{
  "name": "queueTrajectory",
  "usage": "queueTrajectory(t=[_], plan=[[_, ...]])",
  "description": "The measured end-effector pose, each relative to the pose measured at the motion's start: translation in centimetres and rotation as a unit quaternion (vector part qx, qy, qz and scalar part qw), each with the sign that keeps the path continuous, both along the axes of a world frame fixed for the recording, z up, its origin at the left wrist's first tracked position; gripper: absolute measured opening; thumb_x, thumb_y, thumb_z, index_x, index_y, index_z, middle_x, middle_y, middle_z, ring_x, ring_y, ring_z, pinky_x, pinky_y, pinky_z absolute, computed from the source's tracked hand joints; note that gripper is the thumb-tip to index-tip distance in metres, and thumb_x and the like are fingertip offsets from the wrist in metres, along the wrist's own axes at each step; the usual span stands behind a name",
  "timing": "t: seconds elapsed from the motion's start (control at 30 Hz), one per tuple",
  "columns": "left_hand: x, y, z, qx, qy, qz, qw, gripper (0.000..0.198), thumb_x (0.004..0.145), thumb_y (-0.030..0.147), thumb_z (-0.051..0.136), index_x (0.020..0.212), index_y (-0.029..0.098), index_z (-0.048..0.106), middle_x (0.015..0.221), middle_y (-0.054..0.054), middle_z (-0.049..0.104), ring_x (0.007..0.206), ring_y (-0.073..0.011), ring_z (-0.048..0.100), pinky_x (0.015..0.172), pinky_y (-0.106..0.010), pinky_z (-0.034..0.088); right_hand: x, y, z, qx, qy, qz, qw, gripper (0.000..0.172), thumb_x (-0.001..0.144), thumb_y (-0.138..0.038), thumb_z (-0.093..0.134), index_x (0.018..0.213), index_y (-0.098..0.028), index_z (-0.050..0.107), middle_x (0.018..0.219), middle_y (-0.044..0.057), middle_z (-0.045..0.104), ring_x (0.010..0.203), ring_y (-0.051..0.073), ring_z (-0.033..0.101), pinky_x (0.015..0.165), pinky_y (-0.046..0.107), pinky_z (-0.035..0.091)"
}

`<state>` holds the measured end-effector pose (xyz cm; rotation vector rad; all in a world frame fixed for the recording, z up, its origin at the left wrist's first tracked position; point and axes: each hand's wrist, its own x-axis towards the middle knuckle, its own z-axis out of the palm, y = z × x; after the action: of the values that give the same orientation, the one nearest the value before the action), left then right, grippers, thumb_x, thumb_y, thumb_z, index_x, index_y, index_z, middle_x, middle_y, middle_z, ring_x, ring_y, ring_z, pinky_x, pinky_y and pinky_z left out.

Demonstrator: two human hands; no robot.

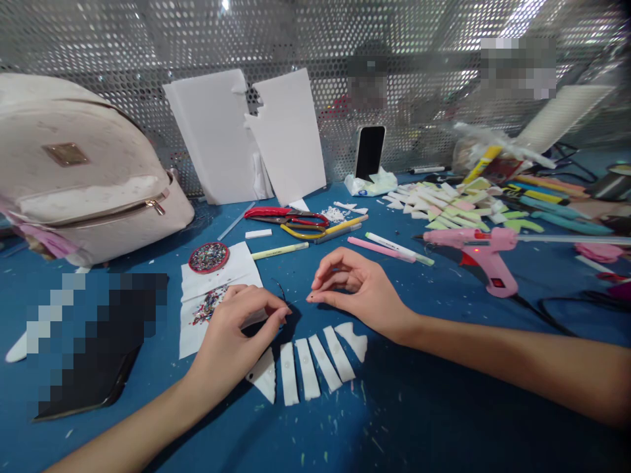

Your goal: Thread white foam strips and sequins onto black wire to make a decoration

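My left hand (241, 318) is closed, thumb and index fingertip pressed together; what they pinch, if anything, is too small to tell. A thin dark strand (279, 288) curves just beyond its fingers. My right hand (352, 289) hovers opposite, fingers curled toward the thumb, with a tiny dark speck (311, 297) at the thumb tip. Below lie several white strips (308, 369) in a fanned row. A white pointed piece (265, 378) with a black dot is at their left end, partly under my left hand, and a notched white piece (352, 338) at the right.
A red-rimmed dish of beads (209, 257) and loose beads (210, 303) rest on white paper (190, 338). Red-handled scissors (280, 215) and pens (382, 248) lie behind. A pink glue gun (486, 249) is right, a backpack (83, 171) left, a phone (371, 151) upright at back.
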<state>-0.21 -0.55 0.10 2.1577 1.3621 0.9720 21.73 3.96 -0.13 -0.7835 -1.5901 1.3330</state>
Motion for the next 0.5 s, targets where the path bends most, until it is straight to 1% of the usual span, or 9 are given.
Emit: queueTrajectory(t=[0.5], plan=[[0.14, 0.15, 0.09, -0.003, 0.009, -0.001, 1.0, 0.017, 0.092, 0.023, 0.057, 0.08, 0.025, 0.068, 0.074, 0.005, 0.071, 0.075, -0.0169, 0.061, 0.08, -0.034, 0.04, -0.03, -0.03, -0.02, 0.006, -0.006, -0.006, 1.0, 0.03, 0.073, -0.018, 0.082, 0.09, -0.02, 0.057, 0.082, -0.001, 0.067, 0.077, 0.014, 0.07, 0.074, 0.026, 0.058]])
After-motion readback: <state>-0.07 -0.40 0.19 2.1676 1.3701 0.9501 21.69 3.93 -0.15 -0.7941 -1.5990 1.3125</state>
